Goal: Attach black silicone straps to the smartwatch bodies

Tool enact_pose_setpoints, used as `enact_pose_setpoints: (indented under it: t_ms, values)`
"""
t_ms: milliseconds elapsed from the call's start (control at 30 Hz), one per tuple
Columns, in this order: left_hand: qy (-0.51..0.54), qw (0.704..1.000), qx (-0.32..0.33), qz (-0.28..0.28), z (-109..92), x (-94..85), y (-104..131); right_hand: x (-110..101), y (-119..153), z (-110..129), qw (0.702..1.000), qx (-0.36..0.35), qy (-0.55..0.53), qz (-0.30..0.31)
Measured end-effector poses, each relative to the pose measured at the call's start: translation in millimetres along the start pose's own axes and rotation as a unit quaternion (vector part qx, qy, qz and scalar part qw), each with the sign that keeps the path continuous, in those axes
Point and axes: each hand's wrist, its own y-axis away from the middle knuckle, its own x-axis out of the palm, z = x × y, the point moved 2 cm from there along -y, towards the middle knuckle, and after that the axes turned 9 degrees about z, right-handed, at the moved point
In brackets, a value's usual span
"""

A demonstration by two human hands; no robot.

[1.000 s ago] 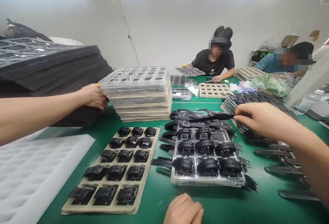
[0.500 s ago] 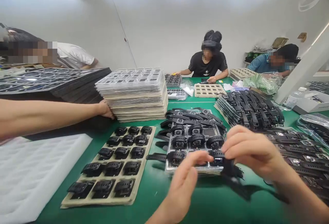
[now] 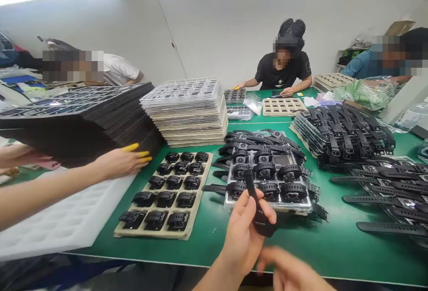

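Observation:
In my left hand (image 3: 245,228) is a black smartwatch (image 3: 262,220), pinched between thumb and fingers, its strap standing up. Just below the left wrist, my right hand (image 3: 292,268) is blurred by motion at the bottom edge, and its grip cannot be made out. Behind the held watch lies a clear plastic tray (image 3: 230,204) filled with black watches (image 3: 290,173), their straps curled over and some hanging off the sides. One compartment at its back right holds no watch. To the left, a beige tray (image 3: 195,208) carries rows of black watches with curled straps.
At left, a co-worker's hands (image 3: 117,164) grip a tall stack of black foam trays (image 3: 110,135) above a white foam tray (image 3: 83,219). Another tray stack (image 3: 190,121) stands behind. Piled strapped watches (image 3: 344,135) fill the right. Co-workers (image 3: 284,70) sit opposite.
My left hand now holds the watch upright, and my right hand has dropped away from the tray to the bottom edge. The co-worker's hands now lift the black stack. The view has shifted.

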Motion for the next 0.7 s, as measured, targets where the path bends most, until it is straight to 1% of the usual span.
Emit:
enact_pose_setpoints:
  t_ms: [33,67,100,133,167,200,233,267,333,400,467,500,567,600,700]
  values:
    - [0.003,1.000,-0.014,0.026,3.1,0.1,1.5,8.4,-1.9,-6.5,0.994,0.033,-0.099,-0.040]
    - [0.001,0.998,-0.029,0.050,6.6,-0.5,3.7,14.6,-2.7,-12.1,0.974,0.061,-0.199,-0.094]
    - [-0.008,0.996,-0.044,0.071,10.1,-2.2,6.4,18.7,-1.9,-16.7,0.938,0.086,-0.296,-0.156]
    - [-0.024,0.994,-0.057,0.089,13.4,-4.7,9.4,21.1,0.0,-20.1,0.895,0.109,-0.376,-0.216]
    - [-0.045,0.991,-0.072,0.107,16.1,-7.8,12.4,21.8,2.5,-21.6,0.861,0.122,-0.418,-0.262]
    - [-0.071,0.986,-0.092,0.123,18.0,-11.3,15.2,20.7,4.7,-21.4,0.852,0.124,-0.420,-0.288]
    - [-0.102,0.979,-0.114,0.134,19.0,-14.7,17.7,18.4,6.2,-20.0,0.858,0.121,-0.401,-0.298]
    - [-0.139,0.971,-0.135,0.141,18.7,-17.7,19.8,15.1,6.8,-18.2,0.873,0.115,-0.372,-0.295]
    - [-0.237,0.949,-0.152,0.141,14.2,-21.8,22.2,6.9,4.7,-13.8,0.913,0.088,-0.296,-0.266]
    - [-0.348,0.919,-0.130,0.135,6.4,-22.5,22.9,-1.1,-0.3,-10.0,0.952,0.069,-0.203,-0.220]
    - [-0.435,0.885,-0.093,0.135,-0.3,-21.2,23.4,-6.9,-6.1,-7.0,0.977,0.072,-0.105,-0.174]
    - [-0.463,0.873,-0.077,0.134,-2.4,-20.7,23.8,-8.9,-8.8,-5.7,0.982,0.080,-0.065,-0.158]
    - [-0.492,0.860,-0.056,0.126,-3.7,-21.3,25.0,-11.4,-13.2,-2.7,0.986,0.087,-0.019,-0.143]
    - [-0.496,0.858,-0.050,0.121,-3.2,-22.3,25.9,-11.9,-15.2,-0.9,0.987,0.083,-0.010,-0.135]
    - [-0.490,0.865,-0.034,0.099,-1.0,-26.3,27.9,-11.6,-20.4,3.8,0.992,0.071,-0.007,-0.108]
